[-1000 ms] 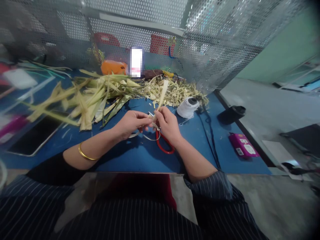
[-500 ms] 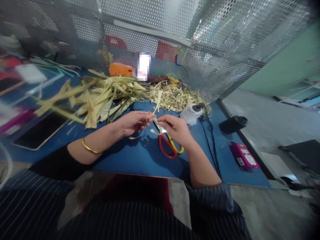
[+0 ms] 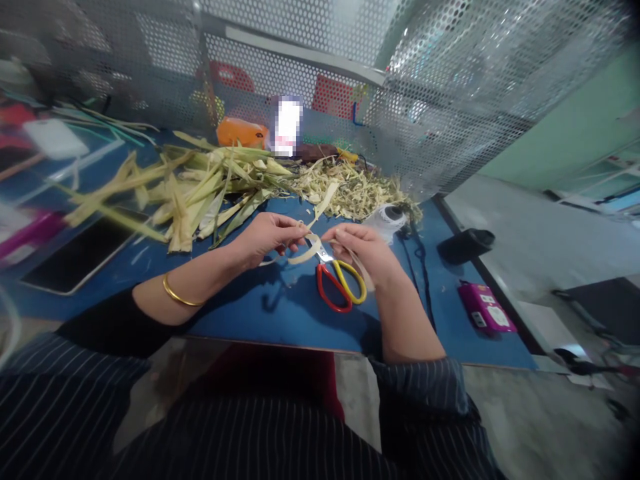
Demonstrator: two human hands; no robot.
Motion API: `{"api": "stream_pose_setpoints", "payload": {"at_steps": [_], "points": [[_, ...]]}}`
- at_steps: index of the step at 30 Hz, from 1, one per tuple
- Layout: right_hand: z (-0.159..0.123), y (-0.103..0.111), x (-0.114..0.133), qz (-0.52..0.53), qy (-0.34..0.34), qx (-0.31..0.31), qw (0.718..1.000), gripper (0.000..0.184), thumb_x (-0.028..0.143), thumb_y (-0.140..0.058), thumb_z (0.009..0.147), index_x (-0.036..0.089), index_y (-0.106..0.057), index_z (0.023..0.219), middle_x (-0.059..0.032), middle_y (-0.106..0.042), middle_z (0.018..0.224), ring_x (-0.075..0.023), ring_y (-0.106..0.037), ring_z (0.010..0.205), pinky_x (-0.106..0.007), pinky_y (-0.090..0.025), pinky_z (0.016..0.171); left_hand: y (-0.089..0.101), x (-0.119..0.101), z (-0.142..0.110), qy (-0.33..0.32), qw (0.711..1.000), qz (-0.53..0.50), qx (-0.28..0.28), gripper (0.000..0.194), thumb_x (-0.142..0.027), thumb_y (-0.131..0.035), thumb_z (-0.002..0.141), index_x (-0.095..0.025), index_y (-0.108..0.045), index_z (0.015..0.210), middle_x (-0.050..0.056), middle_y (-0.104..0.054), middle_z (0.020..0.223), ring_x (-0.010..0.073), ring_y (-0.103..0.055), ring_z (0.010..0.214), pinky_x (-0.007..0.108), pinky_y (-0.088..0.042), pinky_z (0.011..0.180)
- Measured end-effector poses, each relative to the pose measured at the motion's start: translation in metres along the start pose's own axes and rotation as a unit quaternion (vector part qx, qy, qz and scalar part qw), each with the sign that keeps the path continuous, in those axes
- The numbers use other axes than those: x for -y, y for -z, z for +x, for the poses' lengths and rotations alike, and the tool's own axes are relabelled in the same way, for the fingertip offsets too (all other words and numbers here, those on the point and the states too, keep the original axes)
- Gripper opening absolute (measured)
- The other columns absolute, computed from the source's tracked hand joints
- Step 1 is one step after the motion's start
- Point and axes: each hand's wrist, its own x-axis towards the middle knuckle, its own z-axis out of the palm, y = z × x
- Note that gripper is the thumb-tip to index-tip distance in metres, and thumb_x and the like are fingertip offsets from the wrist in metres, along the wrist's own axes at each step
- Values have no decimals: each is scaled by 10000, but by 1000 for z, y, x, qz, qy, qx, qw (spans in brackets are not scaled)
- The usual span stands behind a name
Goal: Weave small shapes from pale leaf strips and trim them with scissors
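Observation:
My left hand (image 3: 267, 238) and my right hand (image 3: 364, 250) hold a pale leaf strip (image 3: 309, 248) between them above the blue table (image 3: 280, 313). Both pinch it with closed fingers; the strip curves in a loop from one hand to the other, and one end sticks up toward the shavings. Red-and-yellow scissors (image 3: 341, 288) lie flat on the table just below my right hand, untouched. A gold bangle (image 3: 176, 298) sits on my left wrist.
A pile of long green-yellow leaves (image 3: 185, 190) lies at the left back, shredded trimmings (image 3: 353, 189) behind my hands. A white thread spool (image 3: 385, 220), a black cord (image 3: 423, 280), a pink box (image 3: 483, 307) and a black cup (image 3: 465, 247) stand to the right. Perforated metal screen (image 3: 425, 87) behind.
My right hand has drawn away from the scissors and pulled the strip out to the right; the strip, upright a second ago, now bends in a loop between both hands.

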Motion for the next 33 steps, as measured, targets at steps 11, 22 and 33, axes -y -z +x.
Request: {"api": "stream_pose_setpoints", "payload": {"at_steps": [11,22,33], "points": [[0,-1,3,46,28,-33,998,270,346,-762,706,215,-690,930,-24,-696,833,-123,-629,648,-281,-546,618,2,1,3,47,989,-143,2,157,-256,-762,723,-142,-668,776,20,-656,725,52,-540,535,148,-310,417],[10,-7,-15,-481,261,-170,820,298,366,-677,821,240,-647,1090,-83,-661,1012,-235,-604,973,-398,-459,854,-9,1,-3,1,993,-111,-32,183,-287,-764,728,-125,-694,780,40,-687,753,75,-581,545,171,-354,420],[2,-25,-28,-617,356,20,701,256,213,-428,959,254,-664,1049,-57,-725,1000,-188,-628,913,-351,-406,807,-9,4,-3,17,990,-130,-54,123,-214,-748,731,-115,-715,796,74,-716,785,46,-531,501,151,-253,350]]}}
